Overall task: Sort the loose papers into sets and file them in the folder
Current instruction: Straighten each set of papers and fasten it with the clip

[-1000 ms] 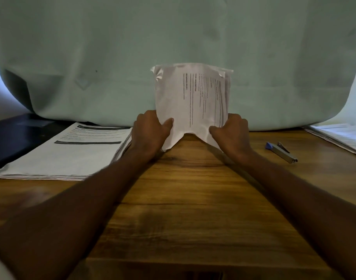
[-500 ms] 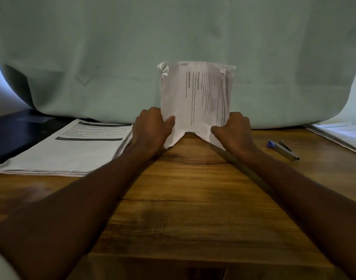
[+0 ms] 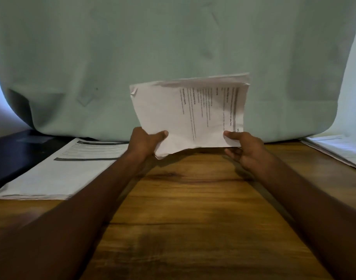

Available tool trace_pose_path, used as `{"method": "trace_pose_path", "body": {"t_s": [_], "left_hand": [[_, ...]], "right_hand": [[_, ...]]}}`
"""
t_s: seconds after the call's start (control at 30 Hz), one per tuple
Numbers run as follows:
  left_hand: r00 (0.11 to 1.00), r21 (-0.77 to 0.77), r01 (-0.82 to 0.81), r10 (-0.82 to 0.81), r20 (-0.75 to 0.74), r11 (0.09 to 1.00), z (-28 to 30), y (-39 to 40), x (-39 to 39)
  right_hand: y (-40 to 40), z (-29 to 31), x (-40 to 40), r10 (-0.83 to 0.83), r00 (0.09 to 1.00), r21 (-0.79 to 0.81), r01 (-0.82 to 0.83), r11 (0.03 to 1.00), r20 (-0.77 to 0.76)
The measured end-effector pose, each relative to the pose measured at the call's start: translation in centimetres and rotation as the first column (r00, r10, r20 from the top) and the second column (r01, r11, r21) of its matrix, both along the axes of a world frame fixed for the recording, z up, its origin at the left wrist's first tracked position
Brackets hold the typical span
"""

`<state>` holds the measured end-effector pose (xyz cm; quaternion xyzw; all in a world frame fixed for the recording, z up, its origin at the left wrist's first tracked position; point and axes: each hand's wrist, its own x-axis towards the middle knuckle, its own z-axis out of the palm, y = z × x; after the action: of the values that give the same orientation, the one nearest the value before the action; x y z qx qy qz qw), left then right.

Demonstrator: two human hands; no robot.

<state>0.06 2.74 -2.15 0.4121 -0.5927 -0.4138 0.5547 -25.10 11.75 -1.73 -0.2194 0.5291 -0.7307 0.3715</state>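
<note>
wooden bench carrying everything | left hand gripping sheaf of printed papers at its near-left corner, thumb on top | right hand pinching near-right corner | sheaf hanging above bench, tilted | paper stack lying left | more papers lying far right | green cloth hanging behind

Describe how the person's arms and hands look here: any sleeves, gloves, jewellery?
Both forearms are bare from the frame's lower edge to the wrists; no sleeves show. The left hand and right hand wear no gloves, and no rings, watch or bracelets are visible.
</note>
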Motion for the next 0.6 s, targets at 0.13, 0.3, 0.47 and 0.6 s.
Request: {"method": "trace_pose_path", "body": {"t_s": [0.13,0.3,0.47,0.6], "left_hand": [[0.929,0.105,0.257,-0.215,-0.3,0.961,-0.3,1.1,-0.4],[0.905,0.058,0.371,-0.347,-0.246,0.927,-1.5,1.7,-2.2],[0.912,0.054,0.4,-0.391,-0.121,0.915,-2.4,2.2,-3.4],[0.916,0.074,0.391,-0.38,-0.125,0.917,-2.3,2.9,-4.0]], "right_hand": [[-0.2,-0.2,-0.1,0.185,0.971,-0.097,-0.171,0.98,0.154],[-0.5,-0.3,0.2,0.23,0.939,-0.231,-0.171,0.958,0.257],[-0.8,-0.1,0.0,0.146,0.964,-0.225,-0.095,0.97,0.221],[-1.0,-0.2,-0.7,0.124,0.979,-0.234,-0.085,0.969,0.159]]}}
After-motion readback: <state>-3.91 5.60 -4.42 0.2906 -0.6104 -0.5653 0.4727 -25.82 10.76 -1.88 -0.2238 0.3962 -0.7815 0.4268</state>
